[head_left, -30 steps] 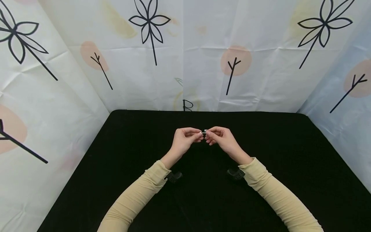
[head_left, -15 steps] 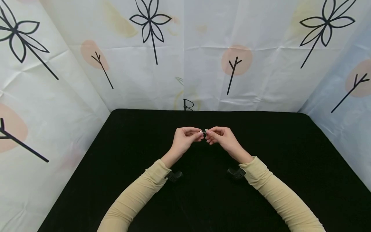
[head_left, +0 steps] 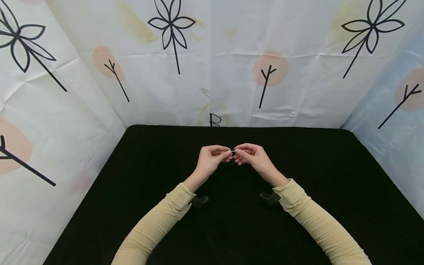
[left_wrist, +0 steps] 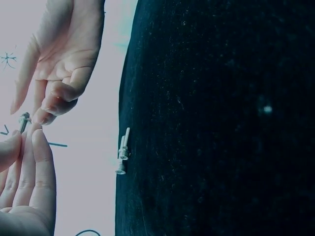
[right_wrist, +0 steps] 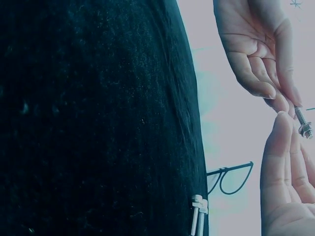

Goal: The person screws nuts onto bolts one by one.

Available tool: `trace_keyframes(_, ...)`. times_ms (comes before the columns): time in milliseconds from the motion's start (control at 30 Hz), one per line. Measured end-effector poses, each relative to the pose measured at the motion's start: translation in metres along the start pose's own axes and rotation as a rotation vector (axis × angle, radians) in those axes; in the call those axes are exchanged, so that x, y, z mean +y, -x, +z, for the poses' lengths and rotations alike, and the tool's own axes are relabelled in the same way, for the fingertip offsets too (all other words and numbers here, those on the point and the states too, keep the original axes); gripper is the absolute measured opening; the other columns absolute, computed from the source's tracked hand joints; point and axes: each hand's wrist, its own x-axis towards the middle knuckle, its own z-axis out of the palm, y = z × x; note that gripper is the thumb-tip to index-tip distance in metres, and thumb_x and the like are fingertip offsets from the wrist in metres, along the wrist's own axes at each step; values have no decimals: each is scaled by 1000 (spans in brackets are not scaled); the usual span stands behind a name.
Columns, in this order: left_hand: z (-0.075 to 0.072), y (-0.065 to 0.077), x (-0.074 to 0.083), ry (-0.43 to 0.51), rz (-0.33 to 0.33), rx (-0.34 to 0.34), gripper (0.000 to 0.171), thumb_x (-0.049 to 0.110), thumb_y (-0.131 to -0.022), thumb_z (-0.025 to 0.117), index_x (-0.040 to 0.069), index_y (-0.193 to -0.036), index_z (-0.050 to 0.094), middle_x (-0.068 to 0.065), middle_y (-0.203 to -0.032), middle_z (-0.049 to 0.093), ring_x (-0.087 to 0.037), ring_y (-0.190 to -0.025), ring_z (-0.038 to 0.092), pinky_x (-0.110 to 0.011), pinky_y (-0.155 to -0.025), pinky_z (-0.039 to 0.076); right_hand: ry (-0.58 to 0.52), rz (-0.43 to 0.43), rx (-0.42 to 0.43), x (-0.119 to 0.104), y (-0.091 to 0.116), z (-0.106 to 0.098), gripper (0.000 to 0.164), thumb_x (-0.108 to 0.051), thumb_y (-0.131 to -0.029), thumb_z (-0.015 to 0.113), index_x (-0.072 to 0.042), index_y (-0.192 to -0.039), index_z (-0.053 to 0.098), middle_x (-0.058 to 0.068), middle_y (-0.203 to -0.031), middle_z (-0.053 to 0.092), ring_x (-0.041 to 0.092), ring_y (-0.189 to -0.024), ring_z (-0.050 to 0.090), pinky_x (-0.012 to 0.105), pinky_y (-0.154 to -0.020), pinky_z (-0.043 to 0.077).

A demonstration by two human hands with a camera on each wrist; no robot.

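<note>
In front of me, over the black table [head_left: 232,221], both hands meet at a small metal bolt [head_left: 233,151]. My left hand [head_left: 209,159] pinches one end of the bolt's shank between thumb and fingers. From the other side my right hand [head_left: 254,159] has its thumb and fingertips around the opposite end. A metal nut [right_wrist: 305,129] sits there on the threads, showing in the right wrist view close beside the right fingers [right_wrist: 280,132]. The same bolt and nut [left_wrist: 23,119] appear between the fingertips in the left wrist view. In the head view the right fingertips mostly cover the nut.
Bolts with nuts [left_wrist: 124,152] lie together on the table in the left wrist view; the right wrist view also catches these bolts [right_wrist: 197,216]. Printed white cloth [head_left: 212,73] hangs behind the table. A black device [head_left: 200,201] is strapped at each wrist.
The right fingertips have shifted slightly toward the left hand and now cover the bright nut end seen earlier in the head view. The left hand keeps its hold on the bolt.
</note>
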Motion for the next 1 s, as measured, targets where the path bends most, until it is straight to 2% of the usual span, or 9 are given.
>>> trace_keyframes(100, 0, 0, -1, 1, -3, 4, 19, 3, -89, 67, -11, -101, 67, -24, -94, 69, -32, -83, 70, -39, -76, 59, -36, -31, -11, 1, 1, 0, 34, -8, -95, 60, 11, -122, 52, 24, -102, 65, 26, -86, 67, 36, -77, 59)
trace_keyframes(200, -1, 0, -1, 1, -8, 7, 17, 3, -89, 67, -10, -100, 68, -23, -93, 69, -32, -83, 70, -39, -76, 59, -44, -54, -17, 2, 1, -1, 31, -4, -93, 62, 11, -119, 53, 24, -105, 64, 26, -88, 67, 38, -79, 58)
trace_keyframes(367, 0, 0, 0, -7, -9, 5, 17, 2, -89, 67, -10, -100, 68, -20, -92, 70, -28, -82, 70, -38, -75, 59, 24, -24, 7, 2, 0, 0, 29, -14, -95, 63, 9, -112, 59, 23, -99, 65, 23, -84, 67, 35, -75, 59)
trace_keyframes(467, 0, 0, 0, -14, -3, 6, 17, 3, -89, 67, -11, -101, 67, -19, -92, 71, -28, -81, 70, -37, -74, 60, 44, 1, 10, 3, -1, 1, 35, -19, -96, 61, 9, -116, 57, 22, -97, 66, 23, -82, 67, 34, -73, 59)
trace_keyframes(600, 0, 0, 1, -7, -1, 17, 16, 3, -89, 67, -8, -100, 69, -18, -91, 71, -29, -81, 70, -37, -75, 60, 10, -30, -15, 3, -1, 0, 38, -11, -95, 62, 10, -124, 50, 22, -102, 65, 23, -85, 67, 35, -75, 59)
trace_keyframes(700, 1, 0, 1, 0, 1, 21, 15, 2, -88, 67, -7, -99, 69, -18, -91, 71, -29, -81, 70, -37, -75, 60, 6, -61, -21, 2, 0, 0, 33, -6, -94, 62, 9, -121, 53, 21, -103, 64, 23, -86, 67, 35, -75, 59)
trace_keyframes(867, 0, 0, 0, -16, 4, 12, 17, 5, -89, 68, -8, -100, 69, -19, -92, 71, -28, -81, 70, -38, -75, 60, 75, -22, 16, 0, -1, 1, 25, -15, -94, 63, 5, -109, 62, 20, -95, 66, 21, -78, 66, 29, -66, 58)
trace_keyframes(1000, 0, 0, -1, -17, -12, 9, 21, 7, -89, 68, -9, -102, 68, -21, -95, 70, -32, -84, 70, -38, -77, 59, 89, -18, 19, 0, -1, 1, 30, -15, -93, 65, 6, -113, 60, 19, -95, 66, 20, -77, 66, 29, -64, 57)
